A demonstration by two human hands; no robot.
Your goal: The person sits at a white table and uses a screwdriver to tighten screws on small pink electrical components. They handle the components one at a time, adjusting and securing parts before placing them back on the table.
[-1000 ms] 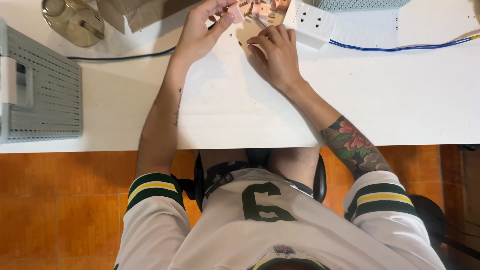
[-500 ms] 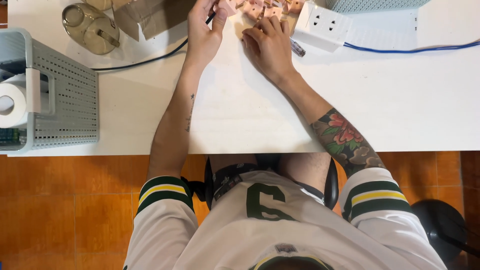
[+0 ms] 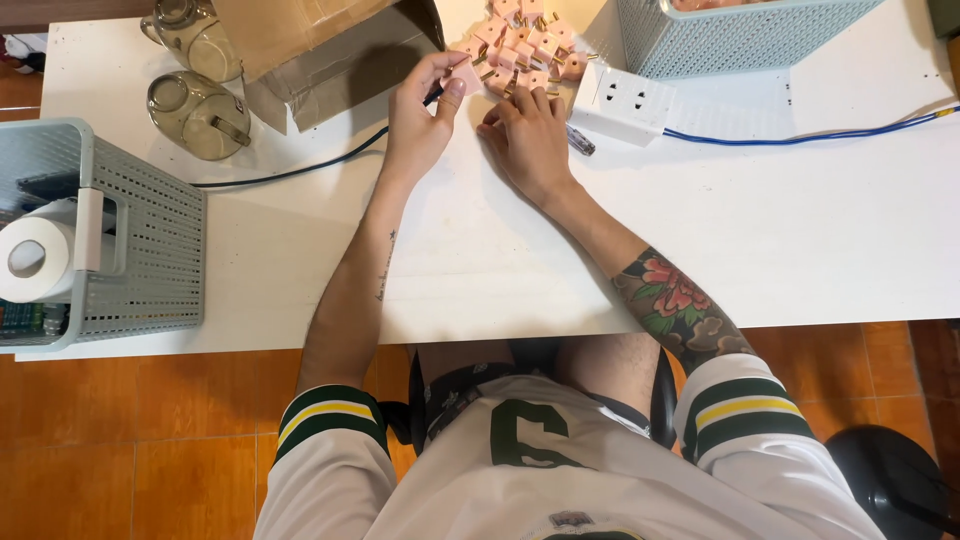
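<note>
From your head camera, more of the far end of the worktop shows now than half a second ago: the whole pile of pink plugs is in sight, and your hands sit lower in the picture. The plugs are small, pink and blocky, with thin brass pins sticking out. Your left hand has its grip closed on one pink plug, pinched between the thumb and fingertips at the near edge of the pile. Your right hand lies flat beside it, fingers bent and touching the plugs at the pile's near side; you cannot tell if its grip has one. A white power strip sits just right of that hand, with a blue cable running off to the right. A grey basket stands behind the strip, and a cardboard box lies left of the pile.
</note>
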